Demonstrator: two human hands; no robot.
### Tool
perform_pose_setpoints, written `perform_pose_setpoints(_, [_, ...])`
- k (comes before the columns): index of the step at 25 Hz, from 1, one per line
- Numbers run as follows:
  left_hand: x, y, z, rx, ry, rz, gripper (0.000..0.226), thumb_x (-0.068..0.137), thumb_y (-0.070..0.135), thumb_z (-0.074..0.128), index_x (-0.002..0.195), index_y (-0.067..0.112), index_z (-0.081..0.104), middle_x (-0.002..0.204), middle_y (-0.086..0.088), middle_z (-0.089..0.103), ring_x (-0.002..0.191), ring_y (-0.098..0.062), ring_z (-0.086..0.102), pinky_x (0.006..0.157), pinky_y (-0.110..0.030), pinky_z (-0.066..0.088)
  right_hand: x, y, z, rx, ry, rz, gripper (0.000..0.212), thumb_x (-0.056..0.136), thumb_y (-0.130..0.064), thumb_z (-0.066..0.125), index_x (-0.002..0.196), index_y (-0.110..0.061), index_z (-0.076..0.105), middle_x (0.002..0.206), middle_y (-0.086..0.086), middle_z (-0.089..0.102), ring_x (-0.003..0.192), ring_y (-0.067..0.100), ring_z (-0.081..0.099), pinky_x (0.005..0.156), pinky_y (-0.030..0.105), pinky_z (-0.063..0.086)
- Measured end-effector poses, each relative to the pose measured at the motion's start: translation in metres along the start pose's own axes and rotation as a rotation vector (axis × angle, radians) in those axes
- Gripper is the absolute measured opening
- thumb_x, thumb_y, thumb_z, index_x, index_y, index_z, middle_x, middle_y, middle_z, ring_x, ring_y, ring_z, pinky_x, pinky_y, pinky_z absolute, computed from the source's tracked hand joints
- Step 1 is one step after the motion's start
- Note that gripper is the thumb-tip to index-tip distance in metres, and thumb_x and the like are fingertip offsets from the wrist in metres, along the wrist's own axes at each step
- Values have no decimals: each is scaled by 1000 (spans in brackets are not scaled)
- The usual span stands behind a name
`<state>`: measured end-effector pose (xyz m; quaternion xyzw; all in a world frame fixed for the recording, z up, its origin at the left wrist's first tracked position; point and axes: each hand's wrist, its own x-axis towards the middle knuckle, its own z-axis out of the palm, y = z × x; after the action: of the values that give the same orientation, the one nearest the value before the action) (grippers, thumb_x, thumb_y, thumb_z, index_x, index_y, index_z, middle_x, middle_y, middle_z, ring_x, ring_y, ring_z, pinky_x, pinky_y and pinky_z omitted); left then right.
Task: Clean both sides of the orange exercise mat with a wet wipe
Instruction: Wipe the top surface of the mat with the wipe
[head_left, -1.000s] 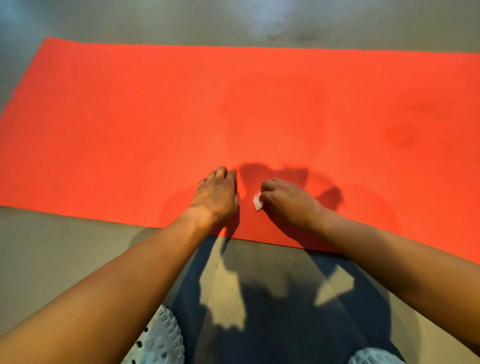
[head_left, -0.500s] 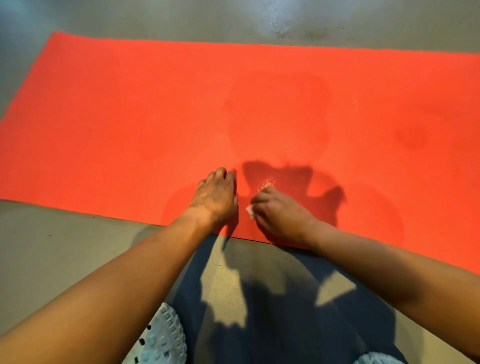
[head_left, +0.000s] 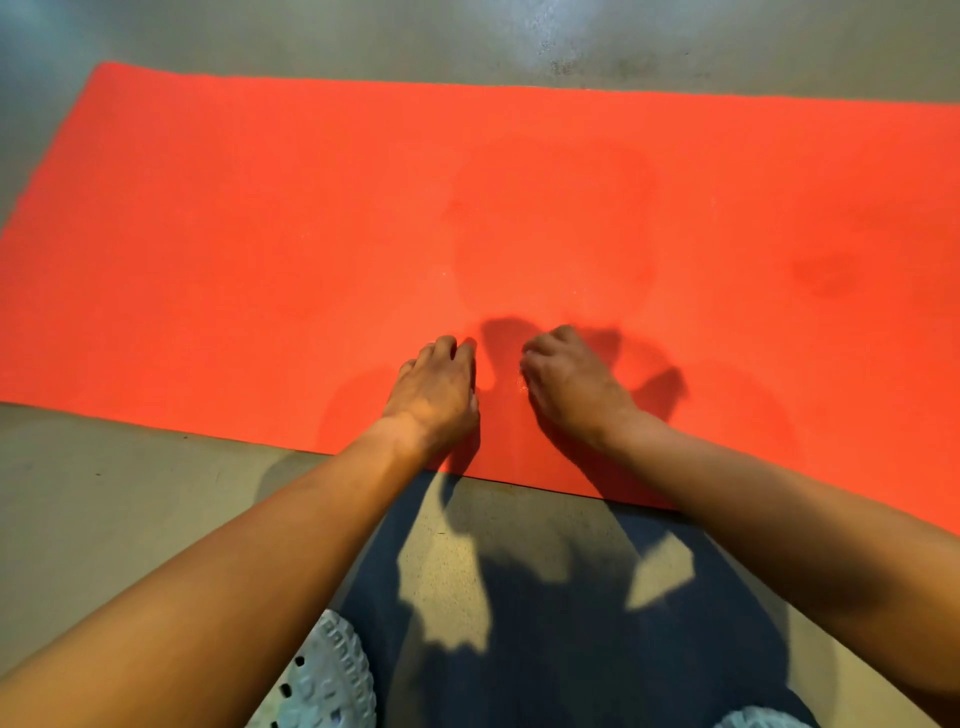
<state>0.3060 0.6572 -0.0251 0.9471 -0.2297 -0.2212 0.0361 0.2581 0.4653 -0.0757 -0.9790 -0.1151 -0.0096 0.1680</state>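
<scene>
Centrally: orange foam exercise mat (head_left: 260, 234), rectangular, lying flat and unrolled on smooth grey floor (head_left: 104, 493), long edge toward the person. Surface bears darker rounded patches (head_left: 556, 234) past the hands. Left hand (head_left: 436, 395): palm down on the mat near its closer edge, fingers loosely extended, touching the surface. Right hand (head_left: 571, 384): just beside the left, apart from it, knuckles up, fingers curled under against the mat; whether they grip anything cannot be told. Pale perforated shoe (head_left: 322, 675): bottom edge, on the floor.
</scene>
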Motion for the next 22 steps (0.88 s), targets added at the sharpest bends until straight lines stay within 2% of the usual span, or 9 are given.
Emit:
perform_pose_setpoints(3, [3,-2,0,1,2,-11,57,89,25,51,143,14,38,135,-11,45,127,-33,44,102,-47,40,-28,-34,2,106,-169,-316,25,100,-21,43,90,-20,66,101,-2,61,101,22,50,92,35,45])
perform_pose_setpoints(6, [3,1,0,-18,0,-13,50,88,24,50,136,14,42,130,-12,46,123,-34,45,101,-47,42,-31,-30,1,87,-193,-446,31,106,-28,36,96,-21,64,105,-5,61,104,20,51,87,33,48])
perform_pose_setpoints(8, [2,3,0,-27,-1,-8,50,88,23,50,136,13,41,132,-13,44,124,-35,44,102,-48,41,-12,-9,3,28,-104,-329,24,103,-25,43,91,-21,63,100,-4,61,99,21,52,83,36,49])
perform_pose_setpoints(11, [-1,1,1,-22,-2,-7,55,89,22,50,142,12,38,140,-14,40,130,-35,40,105,-49,39,21,23,-7,30,75,127,15,96,-14,56,83,-19,64,91,1,62,92,26,54,77,40,47])
perform_pose_setpoints(13, [-1,-1,0,-13,-7,4,59,89,22,50,145,11,36,145,-14,37,132,-34,38,106,-48,39,25,19,-8,82,93,233,14,94,-12,56,84,-17,63,90,4,60,91,28,54,76,40,46])
perform_pose_setpoints(15, [1,-3,-1,-13,-18,23,58,86,21,52,142,9,38,143,-14,38,128,-35,40,104,-47,42,13,-4,-5,84,49,100,14,96,-14,54,83,-20,58,87,2,57,90,26,51,76,41,46])
perform_pose_setpoints(19, [5,-5,-1,6,-22,36,50,84,23,54,131,8,45,142,-14,37,123,-34,42,101,-45,45,-15,-31,2,107,-193,-333,25,106,-29,38,92,-26,59,96,-7,57,95,19,49,81,36,47])
perform_pose_setpoints(21, [6,-6,1,31,-22,45,55,85,25,54,136,6,43,147,-15,35,127,-35,40,106,-45,43,-5,-12,4,-2,-142,-336,28,105,-29,37,92,-25,61,98,-7,60,94,21,50,82,37,47])
perform_pose_setpoints(22, [6,-6,1,40,-22,47,60,86,26,53,140,6,41,150,-16,33,130,-36,38,108,-45,41,4,1,3,-40,-76,-244,25,103,-25,41,89,-24,63,97,-4,61,92,23,50,82,39,47])
